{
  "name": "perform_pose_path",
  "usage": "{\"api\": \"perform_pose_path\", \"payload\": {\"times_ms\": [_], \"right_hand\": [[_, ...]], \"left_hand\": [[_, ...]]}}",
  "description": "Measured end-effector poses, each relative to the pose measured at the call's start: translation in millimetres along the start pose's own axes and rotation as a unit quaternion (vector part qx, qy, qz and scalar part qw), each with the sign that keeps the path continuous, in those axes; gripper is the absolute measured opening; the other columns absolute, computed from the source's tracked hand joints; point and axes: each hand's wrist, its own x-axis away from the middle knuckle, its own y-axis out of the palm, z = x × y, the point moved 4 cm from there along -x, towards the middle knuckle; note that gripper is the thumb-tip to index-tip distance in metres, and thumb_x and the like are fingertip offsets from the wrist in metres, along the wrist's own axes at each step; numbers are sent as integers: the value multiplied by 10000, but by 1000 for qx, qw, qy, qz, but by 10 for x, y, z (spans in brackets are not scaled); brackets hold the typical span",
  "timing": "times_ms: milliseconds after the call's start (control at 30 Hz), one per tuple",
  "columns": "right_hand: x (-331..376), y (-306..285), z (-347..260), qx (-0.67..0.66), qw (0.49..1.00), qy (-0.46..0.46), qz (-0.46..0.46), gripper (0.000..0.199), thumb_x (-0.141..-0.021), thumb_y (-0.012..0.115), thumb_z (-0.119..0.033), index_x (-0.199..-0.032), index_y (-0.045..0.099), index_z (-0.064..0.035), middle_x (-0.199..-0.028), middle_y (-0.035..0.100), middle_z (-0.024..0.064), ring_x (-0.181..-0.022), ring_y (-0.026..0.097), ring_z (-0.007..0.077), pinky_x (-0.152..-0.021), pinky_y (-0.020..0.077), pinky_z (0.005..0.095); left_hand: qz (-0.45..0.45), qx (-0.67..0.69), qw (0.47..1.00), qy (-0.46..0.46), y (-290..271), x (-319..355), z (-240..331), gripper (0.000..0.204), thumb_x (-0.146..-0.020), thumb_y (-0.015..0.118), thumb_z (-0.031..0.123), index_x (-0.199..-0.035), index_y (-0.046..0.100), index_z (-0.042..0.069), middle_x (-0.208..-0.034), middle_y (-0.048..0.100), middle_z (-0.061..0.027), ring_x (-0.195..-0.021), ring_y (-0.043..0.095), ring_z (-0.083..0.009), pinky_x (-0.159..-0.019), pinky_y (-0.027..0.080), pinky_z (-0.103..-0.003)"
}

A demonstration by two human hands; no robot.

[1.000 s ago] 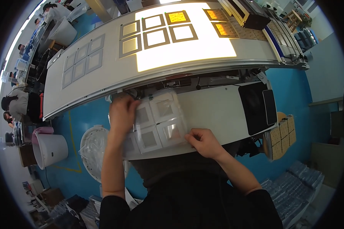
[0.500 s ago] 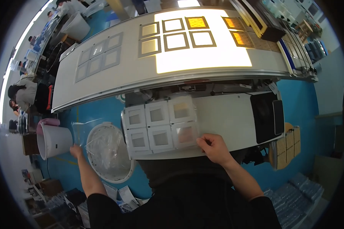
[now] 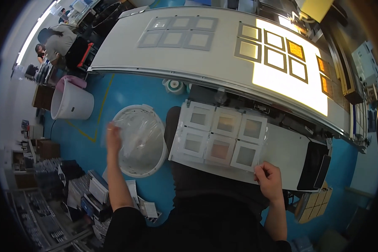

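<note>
Six-frame white panel [image 3: 224, 136] lies flat near the person, on the left part of a white table. Largest is the long far table [image 3: 117, 48], its right part brightly lit; next, the near table [image 3: 283, 153] under the panel. Left of that stands a round tub [image 3: 138, 173] with clear film [image 3: 143, 138]. The left hand [image 3: 113, 136], at the tub's left rim, is too blurred to tell its fingers. The right hand [image 3: 268, 178] has its fingertips together at the panel's near right corner; I cannot tell whether they pinch it.

Right hand [image 3: 268, 178] pinches a windowed sheet [image 3: 220, 135], left hand [image 3: 113, 137] near a bin [image 3: 161, 140].
</note>
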Motion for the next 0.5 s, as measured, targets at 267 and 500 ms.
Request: {"api": "perform_pose_path", "payload": {"times_ms": [267,500], "right_hand": [[-1,80,-153,-153,984,56,-70,289,-1103,521,-162,-1309,643,0,-778,710,87,-518,550,78,-481,409,209],[-30,21,-206,-351,924,135,-71,418,-1073,491,-138,-1434,585,51,-783,710,99,-499,542,120,-458,412,232]], "left_hand": [[-277,53,950,-132,1895,773,-796,360,-995,620,333,-1037,752,1,-1645,401,-326,-1595,281,-458,-1298,238,-551],[-284,180,926,-173,516,347,1075,510,-1086,517,401,-996,754,-42,-1040,774,-259,-1023,750,-415,-837,606,-522]]}}
